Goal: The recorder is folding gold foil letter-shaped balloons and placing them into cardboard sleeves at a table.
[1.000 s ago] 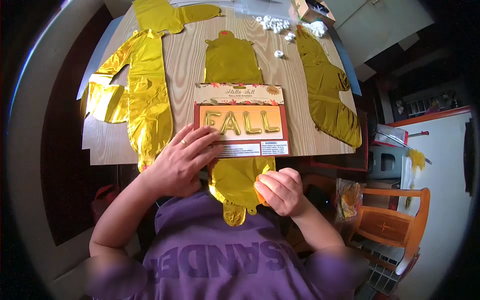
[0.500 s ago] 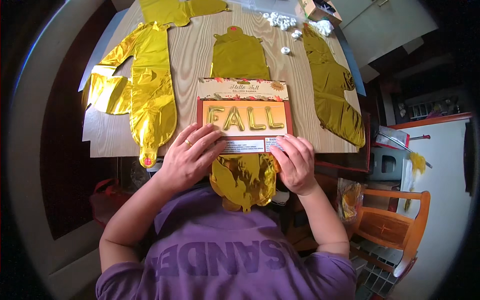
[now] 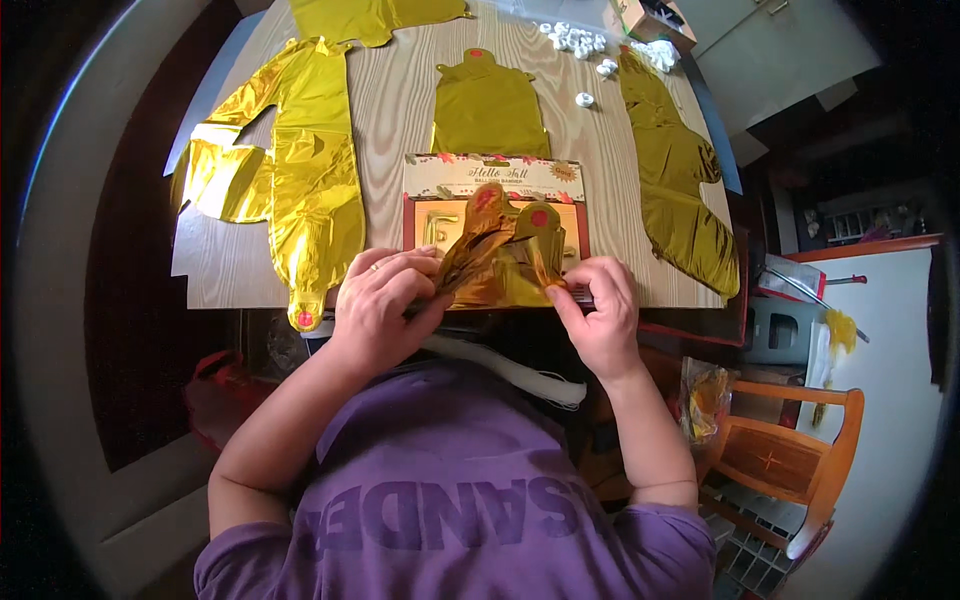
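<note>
Both my hands, left hand [image 3: 380, 300] and right hand [image 3: 600, 305], pinch-grip one crumpled gold foil balloon [image 3: 495, 255] above its cardboard package [image 3: 490, 178]. I judge unfolding underway; flattening it comes next.

The person wears a purple short-sleeved T-shirt [image 3: 450, 500] with large block lettering across the chest in a darker purple, seen upside down from the head camera. The sleeves end above the elbows, so both forearms are bare right down to the hands. The left hand [image 3: 385, 305] has a thin ring [image 3: 374, 266] on one finger, while the right hand [image 3: 600, 315] shows no ring or watch, and neither wrist carries a band.
</note>
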Demonstrator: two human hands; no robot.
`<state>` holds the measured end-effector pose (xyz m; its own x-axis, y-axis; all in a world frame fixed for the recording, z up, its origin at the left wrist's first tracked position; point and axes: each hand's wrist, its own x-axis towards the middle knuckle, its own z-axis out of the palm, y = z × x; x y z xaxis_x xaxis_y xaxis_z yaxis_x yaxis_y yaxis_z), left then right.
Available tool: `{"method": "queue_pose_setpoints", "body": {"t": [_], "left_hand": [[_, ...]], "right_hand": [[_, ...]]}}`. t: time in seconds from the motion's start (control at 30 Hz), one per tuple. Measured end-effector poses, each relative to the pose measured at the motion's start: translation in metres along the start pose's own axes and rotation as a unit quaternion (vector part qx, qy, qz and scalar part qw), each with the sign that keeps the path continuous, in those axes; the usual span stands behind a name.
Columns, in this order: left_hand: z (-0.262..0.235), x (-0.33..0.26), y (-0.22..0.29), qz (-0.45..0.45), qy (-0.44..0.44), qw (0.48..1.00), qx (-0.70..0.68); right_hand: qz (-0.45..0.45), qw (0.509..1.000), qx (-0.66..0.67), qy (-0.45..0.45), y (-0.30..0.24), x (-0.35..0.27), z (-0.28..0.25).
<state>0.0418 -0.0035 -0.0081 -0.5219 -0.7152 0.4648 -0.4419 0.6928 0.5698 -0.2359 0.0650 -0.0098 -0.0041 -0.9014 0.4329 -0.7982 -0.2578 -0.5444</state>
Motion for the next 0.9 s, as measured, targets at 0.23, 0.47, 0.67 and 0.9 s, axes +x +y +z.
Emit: {"method": "queue_pose_setpoints", "body": {"t": [0.23, 0.47, 0.67, 0.9], "left_hand": [[0.000, -0.002, 0.004, 0.156, 0.037, 0.982, 0.100], [-0.011, -0.001, -0.010, 0.163, -0.186, 0.943, 0.225], [-0.010, -0.011, -0.010, 0.189, -0.128, 0.956, 0.187], [-0.039, 0.014, 0.027, 0.232, -0.061, 0.964, 0.116]], "right_hand": [[-0.063, 0.996, -0.054, 0.027, -0.005, 0.003, 0.003], [-0.098, 0.969, -0.225, 0.019, -0.013, -0.011, -0.009], [-0.169, 0.960, -0.226, -0.001, -0.064, -0.031, 0.019], [-0.142, 0.977, -0.150, 0.057, -0.064, -0.014, 0.033]]}}
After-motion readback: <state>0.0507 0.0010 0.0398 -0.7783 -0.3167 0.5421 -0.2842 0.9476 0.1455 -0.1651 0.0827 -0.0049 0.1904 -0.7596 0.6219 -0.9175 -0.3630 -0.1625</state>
